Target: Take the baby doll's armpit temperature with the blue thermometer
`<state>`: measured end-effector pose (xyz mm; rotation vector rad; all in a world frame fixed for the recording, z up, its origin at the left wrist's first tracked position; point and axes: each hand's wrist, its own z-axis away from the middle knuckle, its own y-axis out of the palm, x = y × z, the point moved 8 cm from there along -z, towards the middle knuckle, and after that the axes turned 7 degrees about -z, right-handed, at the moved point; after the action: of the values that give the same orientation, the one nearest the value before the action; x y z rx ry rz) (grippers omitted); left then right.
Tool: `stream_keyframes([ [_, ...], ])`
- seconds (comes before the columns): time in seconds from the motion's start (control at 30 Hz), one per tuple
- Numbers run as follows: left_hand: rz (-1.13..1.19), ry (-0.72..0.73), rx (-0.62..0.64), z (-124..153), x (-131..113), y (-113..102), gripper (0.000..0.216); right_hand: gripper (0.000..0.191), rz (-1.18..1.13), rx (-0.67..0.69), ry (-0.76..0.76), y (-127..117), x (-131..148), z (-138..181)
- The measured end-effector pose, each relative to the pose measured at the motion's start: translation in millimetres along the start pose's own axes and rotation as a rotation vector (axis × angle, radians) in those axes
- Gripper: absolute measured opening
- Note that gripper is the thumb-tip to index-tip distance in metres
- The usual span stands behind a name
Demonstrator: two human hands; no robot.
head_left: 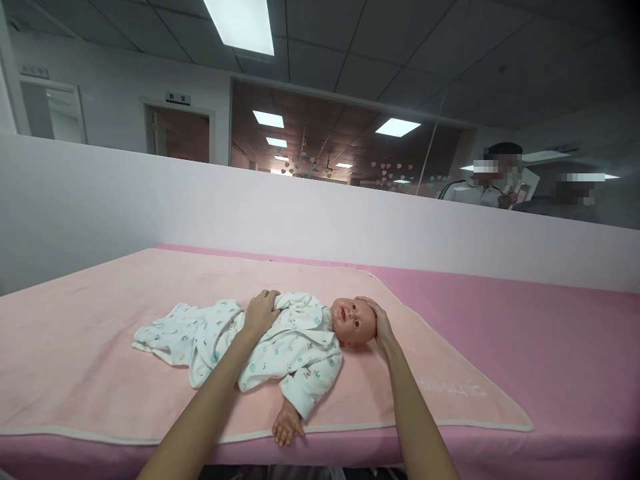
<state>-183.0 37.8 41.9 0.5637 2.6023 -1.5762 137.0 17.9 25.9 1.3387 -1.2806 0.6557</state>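
A baby doll (290,340) lies on its back across a peach blanket, its head to the right. It wears a white outfit with small printed figures. My left hand (263,312) rests on the doll's middle, palm down, with the fingers laid over the cloth near its far sleeve. Cupped around the crown of the doll's head (350,321) is my right hand (379,321), its fingers reaching over the far side of the head. The doll's near hand (289,423) sticks out of its sleeve at the blanket's front edge. Its feet are hidden by the trouser legs.
The peach blanket (90,373) has a pale border and covers much of a pink padded table (560,347). A low white partition (300,220) stands behind the table. Beyond it are a glass window, a doorway (183,133) and two blurred people at the right, one holding papers.
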Motion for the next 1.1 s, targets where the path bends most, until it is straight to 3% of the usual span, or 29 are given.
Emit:
stream_keyframes([
  [0.27, 0.014, 0.006, -0.003, 0, 0, 0, 0.033, 0.038, -0.001, -0.02, -0.098, -5, 8, -4],
  [0.47, 0.01, 0.013, -0.003, 0, -2, -2, 0.033, 0.023, -0.019, 0.005, 0.015, 0, -1, 3],
  [0.6, 0.006, 0.013, 0.004, 0, -2, -2, 0.033, 0.025, -0.043, 0.003, 0.023, 4, 2, 8],
  [1.1, -0.006, 0.027, -0.022, 1, -3, -3, 0.033, 0.024, -0.01, 0.034, -0.051, 2, 7, 6],
])
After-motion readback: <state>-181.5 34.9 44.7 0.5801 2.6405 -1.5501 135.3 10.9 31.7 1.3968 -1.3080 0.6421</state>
